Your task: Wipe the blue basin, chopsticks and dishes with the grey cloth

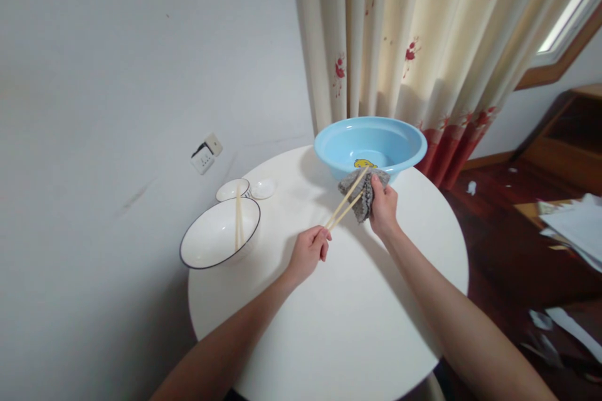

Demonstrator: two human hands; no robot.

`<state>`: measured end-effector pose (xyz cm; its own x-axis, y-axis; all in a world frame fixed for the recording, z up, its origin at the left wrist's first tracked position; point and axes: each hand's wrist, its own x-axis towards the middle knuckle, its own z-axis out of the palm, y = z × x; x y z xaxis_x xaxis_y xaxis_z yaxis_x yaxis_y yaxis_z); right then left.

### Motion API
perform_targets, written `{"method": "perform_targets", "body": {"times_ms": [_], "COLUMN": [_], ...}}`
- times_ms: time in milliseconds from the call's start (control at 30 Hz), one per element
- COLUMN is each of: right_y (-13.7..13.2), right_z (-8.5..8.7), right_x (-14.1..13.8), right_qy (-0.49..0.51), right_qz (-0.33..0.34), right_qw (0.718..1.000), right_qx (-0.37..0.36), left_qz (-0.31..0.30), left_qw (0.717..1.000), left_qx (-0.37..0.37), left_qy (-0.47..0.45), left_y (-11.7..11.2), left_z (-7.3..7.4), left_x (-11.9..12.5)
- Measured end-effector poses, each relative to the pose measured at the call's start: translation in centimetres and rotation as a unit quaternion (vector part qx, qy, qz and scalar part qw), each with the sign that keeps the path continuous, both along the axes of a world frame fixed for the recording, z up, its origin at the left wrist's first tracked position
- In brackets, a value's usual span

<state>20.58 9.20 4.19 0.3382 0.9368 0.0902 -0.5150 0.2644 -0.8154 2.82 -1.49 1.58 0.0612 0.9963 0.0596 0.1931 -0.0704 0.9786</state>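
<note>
Two light wooden chopsticks point(345, 202) are gripped near one end by my left hand point(310, 249), its fingers wrapped round them. They point up and away, spread slightly apart toward the far ends. My right hand point(383, 203) is closed on a grey cloth point(362, 191), which hangs crumpled at the far part of the chopsticks; one tip shows over the cloth. Just beyond the cloth stands a light blue basin point(324, 153) with a yellow cartoon figure on its inside. The cloth overlaps the basin's near rim in view; whether they touch I cannot tell.
On the round white table point(338, 332), a large dark-rimmed white bowl point(207, 238) at the left has another pair of chopsticks point(239, 225) in it. Behind it are a smaller bowl point(230, 190) and a small white dish point(263, 188). A wall and a curtain point(385, 31) border the table.
</note>
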Motion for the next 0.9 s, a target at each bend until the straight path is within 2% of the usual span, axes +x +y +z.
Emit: {"method": "perform_targets", "body": {"times_ms": [133, 300, 400, 633, 767, 900], "right_y": [-0.9, -3.2, -4.3, -4.2, -3.3, -2.0], "right_z": [-0.6, -1.5, -1.5, -1.1, -1.2, -0.8], "right_x": [-1.5, -4.0, -4.8, -4.5, -3.8, -2.5], "right_qy": [-0.005, -0.111, -0.151, -0.145, -0.127, -0.077], "right_qz": [0.089, 0.213, 0.247, 0.23, 0.198, 0.139], "right_qw": [0.996, 0.97, 0.957, 0.962, 0.972, 0.987], "right_qx": [0.027, 0.028, 0.014, -0.011, -0.012, -0.018], "left_qz": [0.001, -0.015, -0.037, -0.096, -0.13, -0.163], "left_qw": [0.998, 0.985, 0.971, 0.946, 0.944, 0.944], "left_qx": [-0.031, -0.084, -0.112, -0.163, -0.177, -0.196], "left_qy": [-0.055, -0.152, -0.21, -0.261, -0.248, -0.211], "left_y": [0.1, 0.3, 0.4, 0.5, 0.2, -0.1], "left_z": [0.4, 0.4, 0.3, 0.9, 1.2, 1.1], "left_x": [0.1, 0.1, -0.1, -0.1, -0.1, -0.3]}}
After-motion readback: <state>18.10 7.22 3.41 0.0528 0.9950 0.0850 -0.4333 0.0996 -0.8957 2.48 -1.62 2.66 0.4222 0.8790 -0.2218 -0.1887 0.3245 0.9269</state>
